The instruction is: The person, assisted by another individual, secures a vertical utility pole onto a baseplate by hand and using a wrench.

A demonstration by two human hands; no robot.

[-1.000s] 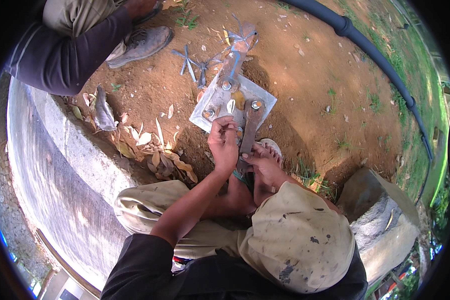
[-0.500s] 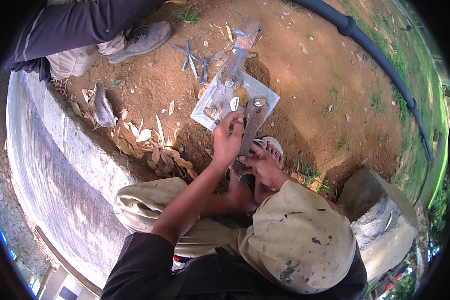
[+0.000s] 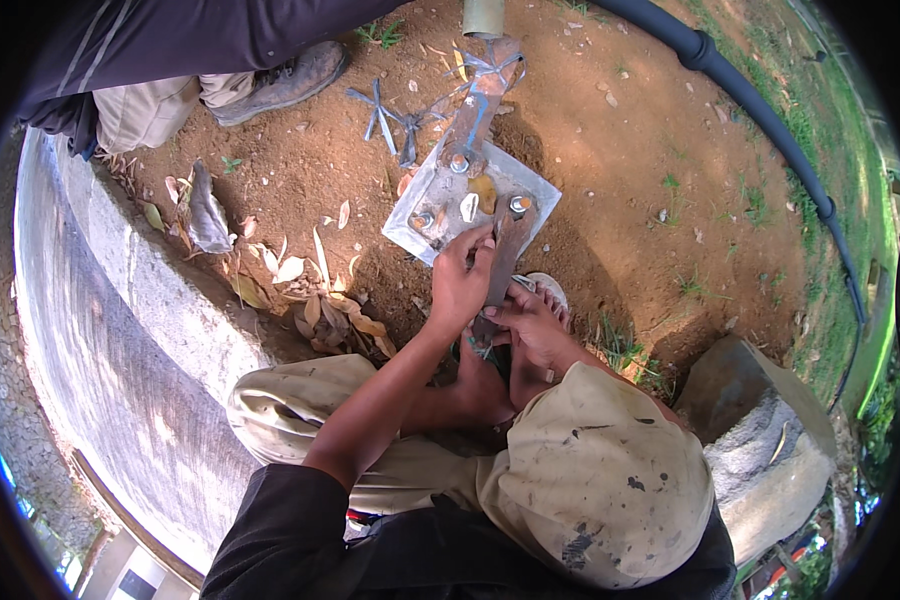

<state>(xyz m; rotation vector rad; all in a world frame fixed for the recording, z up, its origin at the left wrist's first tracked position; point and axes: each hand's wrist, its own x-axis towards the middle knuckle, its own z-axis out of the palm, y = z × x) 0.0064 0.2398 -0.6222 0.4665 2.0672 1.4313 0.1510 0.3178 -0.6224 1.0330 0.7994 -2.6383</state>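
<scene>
Bare reddish soil (image 3: 670,240), dry leaves (image 3: 368,326) left of centre. Rusty flat bar (image 3: 509,250) mid-frame, upper end at a bolt (image 3: 520,204) on a square metal plate (image 3: 430,192); long axis steep, upper right to lower left. Right hand (image 3: 533,326) grips near lower end. Left hand (image 3: 459,286) pinched narrow at bar's edge; hold unclear. Probably steadying or positioning bar; next move calls for firm support.

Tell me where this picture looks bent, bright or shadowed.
In the head view, the pale concrete ledge bows near the fisheye's dark rim and catches bright patches of light; in the same head view, shadow darkens some soil to the right of the grey square plate.
</scene>
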